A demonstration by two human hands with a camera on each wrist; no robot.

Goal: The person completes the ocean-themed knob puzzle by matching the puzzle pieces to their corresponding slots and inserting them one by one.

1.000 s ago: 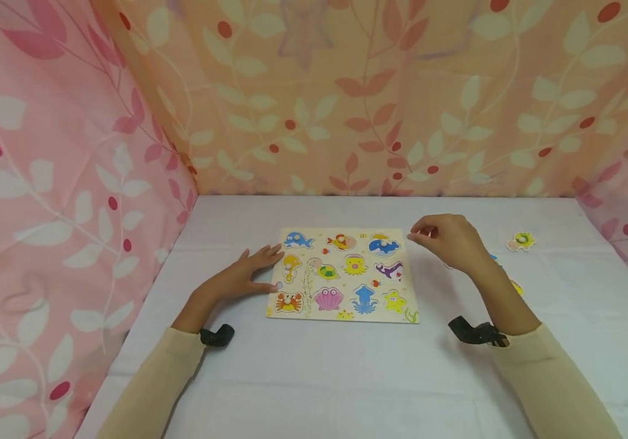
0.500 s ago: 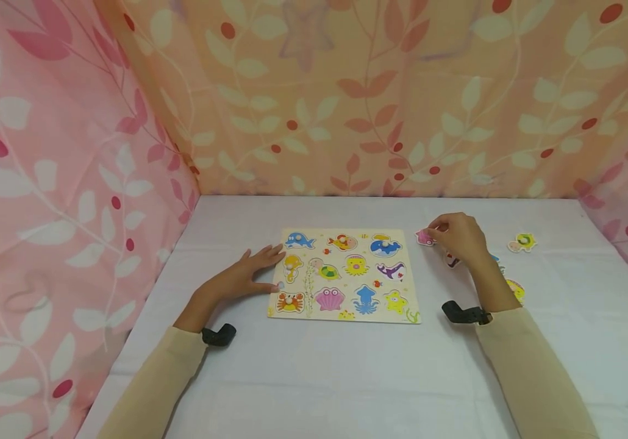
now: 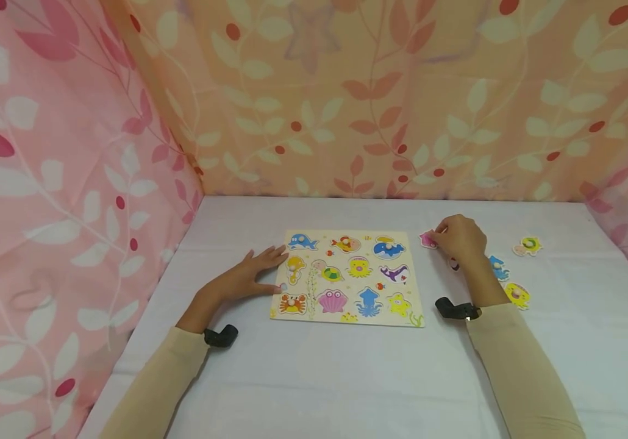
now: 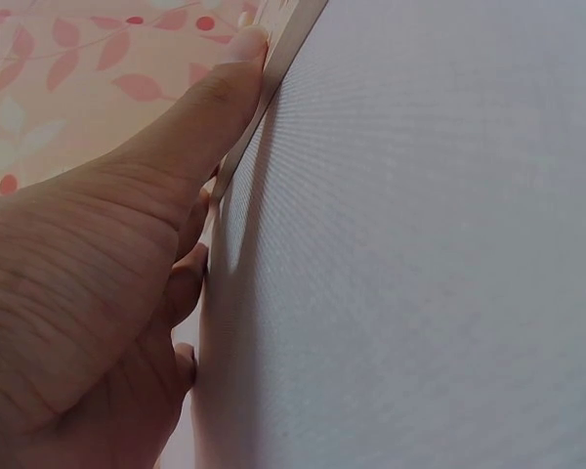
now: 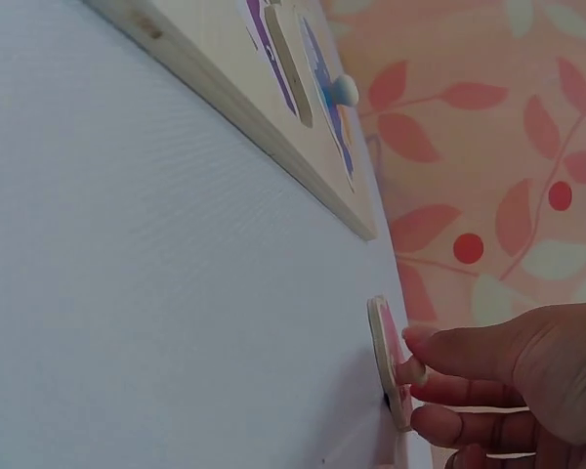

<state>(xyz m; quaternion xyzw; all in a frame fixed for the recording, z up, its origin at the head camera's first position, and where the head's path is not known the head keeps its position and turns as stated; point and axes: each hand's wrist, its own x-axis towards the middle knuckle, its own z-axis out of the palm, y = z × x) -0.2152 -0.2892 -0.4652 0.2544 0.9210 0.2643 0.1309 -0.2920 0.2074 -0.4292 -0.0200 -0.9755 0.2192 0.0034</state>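
My left hand lies along the left edge of the wooden puzzle board, fingers spread and thumb on its edge. In the left wrist view the thumb touches the board's rim. At the board's right, my right hand pinches the knob of a pink puzzle piece. The right wrist view shows this pink piece close to the white cloth, thumb and fingers at its small knob. A blue whale piece with a knob sits in the board's top right corner.
Loose puzzle pieces lie right of the board: a yellow-green one, a blue one and a yellow one. Another is partly hidden under the right hand. Patterned cloth hangs behind the table and at its sides.
My right hand has moved right from beside the board's top right corner, and its fingers have come onto the pink piece's knob. The left hand has stayed at the board.
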